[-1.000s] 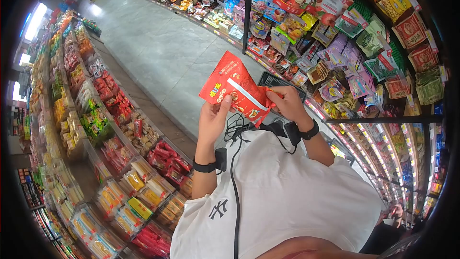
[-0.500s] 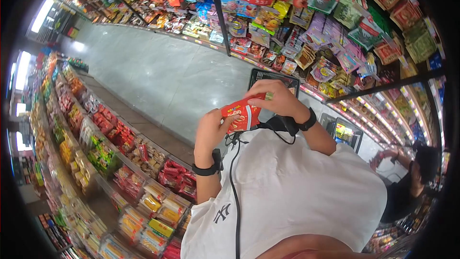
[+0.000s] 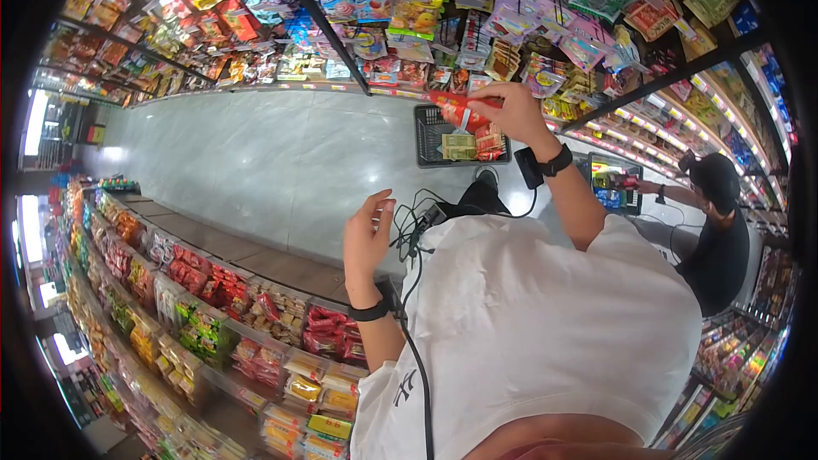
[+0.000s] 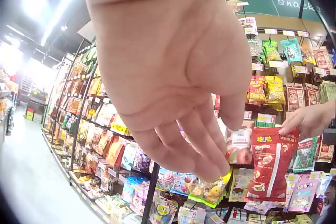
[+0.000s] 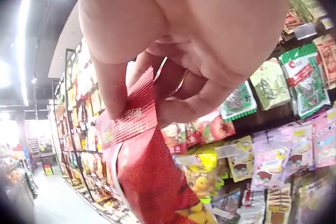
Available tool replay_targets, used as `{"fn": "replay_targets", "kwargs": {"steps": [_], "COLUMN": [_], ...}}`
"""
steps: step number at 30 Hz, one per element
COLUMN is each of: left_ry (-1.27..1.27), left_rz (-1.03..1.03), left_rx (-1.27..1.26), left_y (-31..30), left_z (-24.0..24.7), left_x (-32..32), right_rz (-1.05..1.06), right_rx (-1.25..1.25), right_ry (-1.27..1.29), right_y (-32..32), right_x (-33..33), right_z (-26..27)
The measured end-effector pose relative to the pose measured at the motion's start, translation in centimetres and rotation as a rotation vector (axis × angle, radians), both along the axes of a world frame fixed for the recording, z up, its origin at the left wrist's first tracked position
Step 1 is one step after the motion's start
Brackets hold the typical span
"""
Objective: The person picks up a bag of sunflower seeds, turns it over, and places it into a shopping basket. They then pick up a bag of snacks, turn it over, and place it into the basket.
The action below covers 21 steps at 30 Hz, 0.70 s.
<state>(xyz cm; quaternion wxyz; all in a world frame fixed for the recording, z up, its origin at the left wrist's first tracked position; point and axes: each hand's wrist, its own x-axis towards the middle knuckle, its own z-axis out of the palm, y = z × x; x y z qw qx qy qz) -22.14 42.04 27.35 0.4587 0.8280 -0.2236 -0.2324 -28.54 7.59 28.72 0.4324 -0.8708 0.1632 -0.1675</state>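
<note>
My right hand (image 3: 518, 115) pinches a red snack bag (image 3: 460, 109) by its crimped top edge, thumb on one side and fingers on the other in the right wrist view. From there the bag (image 5: 152, 166) hangs down. A black shopping basket (image 3: 421, 136) stands on the floor beneath it, and the bag overlaps the basket in the head view. Inside lie a pale green packet (image 3: 458, 146) and some red packets (image 3: 489, 143). My left hand (image 3: 367, 234) is apart from the bag, holding nothing, its fingers loosely bent.
Snack shelves (image 3: 341, 85) run along the far side, hung with packets. Bins of wrapped snacks (image 3: 213, 290) line the near left. At right, another person (image 3: 720, 238) is low beside a second basket (image 3: 630, 204). A black cable (image 3: 413, 315) runs down my shirt.
My left hand has let go of the red bag and drawn away. The right hand has carried the bag right, over toward the basket. The view has swung round.
</note>
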Motion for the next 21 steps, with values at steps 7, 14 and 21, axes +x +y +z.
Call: {"fn": "replay_targets", "kwargs": {"steps": [7,14,21], "left_ry": [0.104,0.179,0.298], "left_rz": [-0.120,-0.512,-0.834], "left_rx": [0.099,0.381,0.634], "left_y": [-3.7,-9.3,-19.9], "left_z": [-1.4,-5.9,-10.1], "left_x": [-0.5,1.0,2.5], "right_rz": [-0.356,-0.618,-0.904], "right_rx": [0.106,0.067,0.024], "right_ry": [-0.004,0.094,0.197], "right_y": [-12.0,-17.1,-22.3], "right_x": [-5.1,-15.9,-26.0], "right_z": [-7.9,-9.4,-11.0]}}
